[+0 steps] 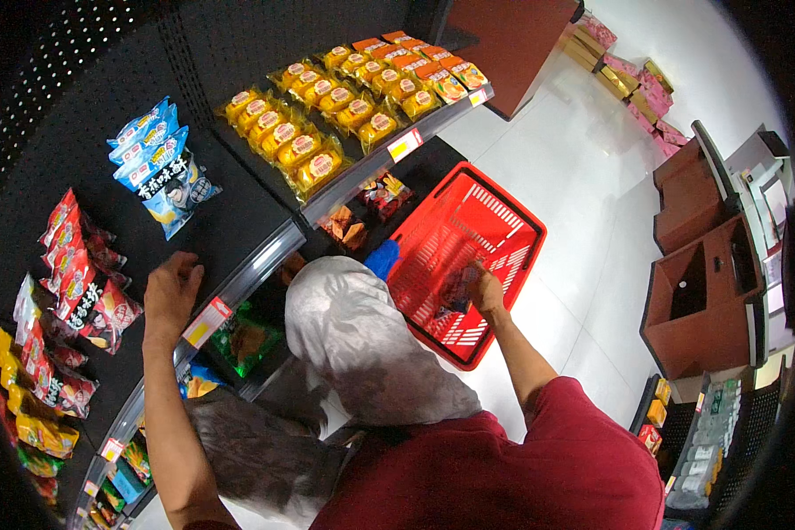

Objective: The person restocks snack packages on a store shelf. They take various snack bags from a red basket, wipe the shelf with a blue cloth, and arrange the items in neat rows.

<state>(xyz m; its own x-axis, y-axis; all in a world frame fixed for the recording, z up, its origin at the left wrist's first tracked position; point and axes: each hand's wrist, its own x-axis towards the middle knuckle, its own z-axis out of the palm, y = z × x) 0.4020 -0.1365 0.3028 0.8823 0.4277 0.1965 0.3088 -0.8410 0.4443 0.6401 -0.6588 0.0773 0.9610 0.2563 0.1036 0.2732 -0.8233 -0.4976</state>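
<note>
My left hand (172,278) is over the black shelf, its fingers curled and nothing visible between them. Just above it stand blue snack bags (165,172) in a row; red snack bags (86,285) lie to its left. On the right, my right hand (486,290) reaches into a red plastic shopping basket (530,232), gripping the edge of a dark, shiny snack packet (458,290). The packet hangs in or rests on the basket; which one is hard to tell.
Yellow-wrapped cakes (281,136) and orange packets (444,79) fill the upper shelf. A price-tag rail (252,271) edges the shelf, with more bags below. Brown counters (695,285) stand at right, and pink and gold boxes (636,86) lie farther back.
</note>
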